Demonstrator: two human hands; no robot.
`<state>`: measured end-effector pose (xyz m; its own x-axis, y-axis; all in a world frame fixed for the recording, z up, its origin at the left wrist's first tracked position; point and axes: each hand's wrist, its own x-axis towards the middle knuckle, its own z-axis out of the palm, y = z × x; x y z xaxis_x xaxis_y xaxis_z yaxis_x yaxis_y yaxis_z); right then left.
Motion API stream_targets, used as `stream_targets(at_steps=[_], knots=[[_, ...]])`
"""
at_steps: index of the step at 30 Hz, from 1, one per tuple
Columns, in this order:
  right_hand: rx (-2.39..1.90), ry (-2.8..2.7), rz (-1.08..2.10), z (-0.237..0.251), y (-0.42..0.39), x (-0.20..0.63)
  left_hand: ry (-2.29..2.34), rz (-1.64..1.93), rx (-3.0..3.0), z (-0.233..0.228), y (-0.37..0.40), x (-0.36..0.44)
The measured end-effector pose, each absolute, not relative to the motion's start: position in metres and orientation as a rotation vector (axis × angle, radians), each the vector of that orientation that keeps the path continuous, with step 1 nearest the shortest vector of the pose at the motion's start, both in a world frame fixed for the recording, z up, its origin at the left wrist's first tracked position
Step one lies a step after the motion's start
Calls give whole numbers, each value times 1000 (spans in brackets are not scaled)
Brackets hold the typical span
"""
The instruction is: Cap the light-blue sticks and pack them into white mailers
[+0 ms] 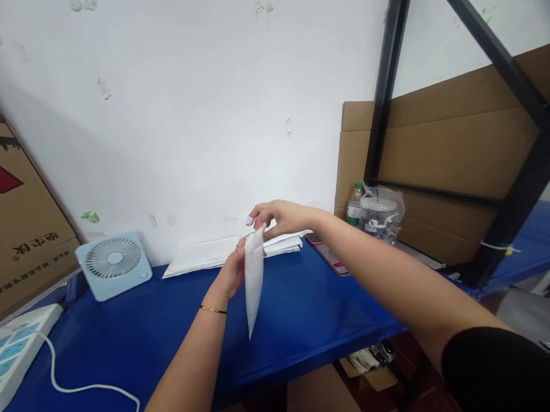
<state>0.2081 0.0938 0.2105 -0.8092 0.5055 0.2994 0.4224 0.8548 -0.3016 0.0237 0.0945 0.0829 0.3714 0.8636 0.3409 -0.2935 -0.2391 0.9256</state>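
Note:
A thin white bag (253,279) hangs edge-on above the blue table (308,315), tapering to a point at the bottom. My right hand (280,217) pinches its top edge between thumb and fingers. My left hand (232,273), with a thin gold bracelet at the wrist, grips the bag's left side just below the top. Behind the hands, a flat stack of white bags (213,253) lies against the wall.
A small light-blue desk fan (114,263) stands at the back left, a white power strip (10,355) with its cable at the left edge. A phone (333,259), a water bottle (355,203) and a bagged jar (379,216) sit at right, by cardboard and a black frame.

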Motion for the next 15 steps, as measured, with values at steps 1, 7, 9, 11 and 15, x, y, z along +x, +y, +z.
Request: stream_targets(at_steps=[1,7,9,11,15], knots=[[-696,-2601,257,210,98,206,579,1229,1399,89,95,24],[-704,-2360,-88,199,76,212,600,1531,1671,107,76,11],[-625,-2424,-13,182,46,220,800,1536,1855,96,54,3],[-632,-2487,136,154,13,228,930,1432,2096,75,24,-4],[-756,-2482,553,76,-40,236,919,943,2504,17,-33,-13]])
